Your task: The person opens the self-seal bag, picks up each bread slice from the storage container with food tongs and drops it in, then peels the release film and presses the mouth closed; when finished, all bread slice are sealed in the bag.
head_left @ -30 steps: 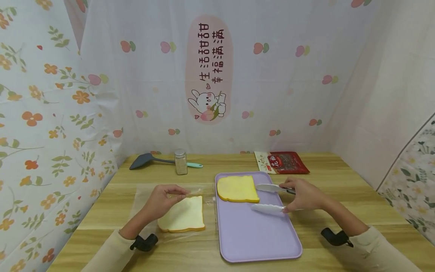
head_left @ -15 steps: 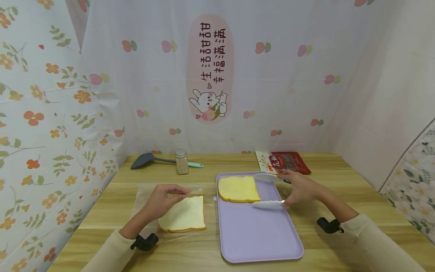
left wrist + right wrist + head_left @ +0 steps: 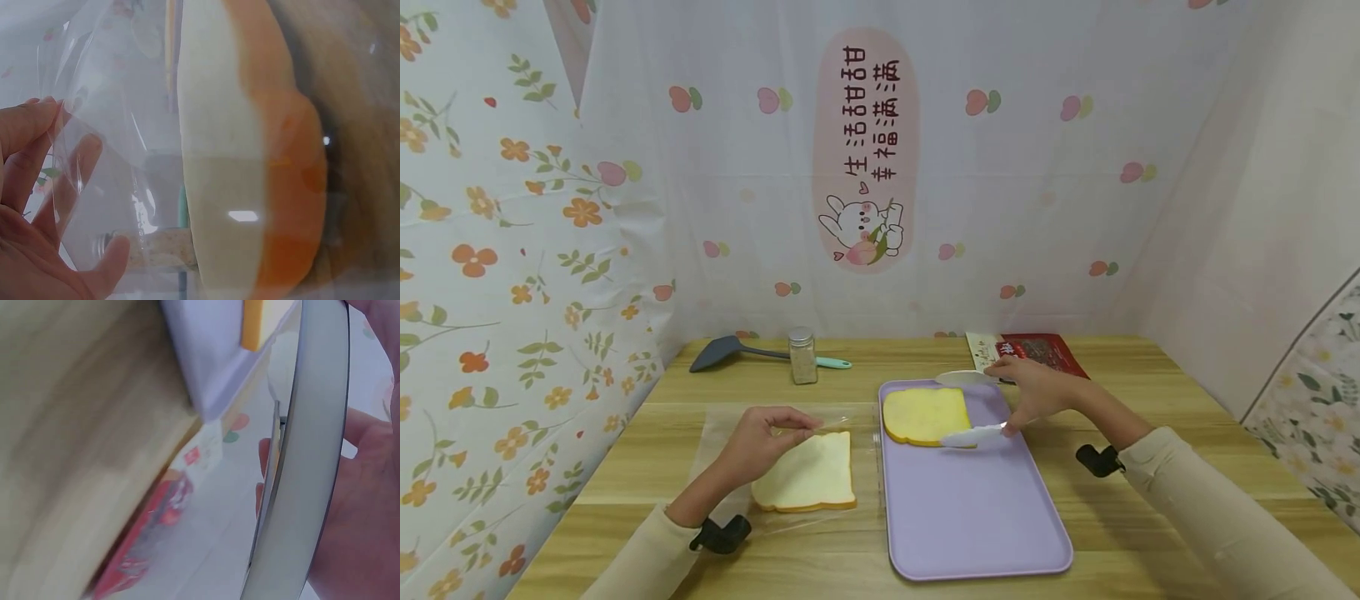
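so, tongs [image 3: 973, 436] near yellow bread [image 3: 923, 413]

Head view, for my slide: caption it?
Left hand pinches clear plastic by pale bread; right hand holds spread tongs near yellow bread on purple tray.

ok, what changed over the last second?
The right hand moved left and forward, taking the tongs with it. They spread wider; the near tip now overlaps the yellow bread in the head view. Nothing newly gripped or released. Unchanged: left hand pinching the clear bag, white bread, tray.
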`<state>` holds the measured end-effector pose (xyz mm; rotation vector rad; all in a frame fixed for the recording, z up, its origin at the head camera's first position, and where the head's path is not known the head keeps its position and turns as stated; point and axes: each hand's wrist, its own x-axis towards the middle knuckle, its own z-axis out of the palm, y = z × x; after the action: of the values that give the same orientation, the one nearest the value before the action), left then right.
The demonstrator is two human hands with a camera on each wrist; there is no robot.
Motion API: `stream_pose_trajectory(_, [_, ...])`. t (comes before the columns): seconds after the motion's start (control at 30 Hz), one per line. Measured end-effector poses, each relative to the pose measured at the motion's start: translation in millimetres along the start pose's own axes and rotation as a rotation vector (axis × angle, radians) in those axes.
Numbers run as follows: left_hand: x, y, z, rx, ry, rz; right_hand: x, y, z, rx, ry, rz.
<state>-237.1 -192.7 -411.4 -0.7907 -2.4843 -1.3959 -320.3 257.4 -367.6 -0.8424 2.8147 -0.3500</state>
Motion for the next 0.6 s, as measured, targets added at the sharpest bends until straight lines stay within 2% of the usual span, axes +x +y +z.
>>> stream_pose_trajectory(0.17, [-0.5,-0.8,0.1,-0.015,-0.005,-0.014,13.3,-12.2,-6.9,-0.058,-0.058,-0.019])
stream_pose_trajectory(0.4, [-0.5,-2.8,0.1,-0.019,-0.007,-0.017,25.9,-22.6,-10.5,-0.086,-0.102,-0.068])
stream_pose_trajectory(0.6, [0.4,-3.6,-0.1,-0.028,-0.01,-0.018,35.2,-23.7,-10.2,-0.105,-0.137,-0.058])
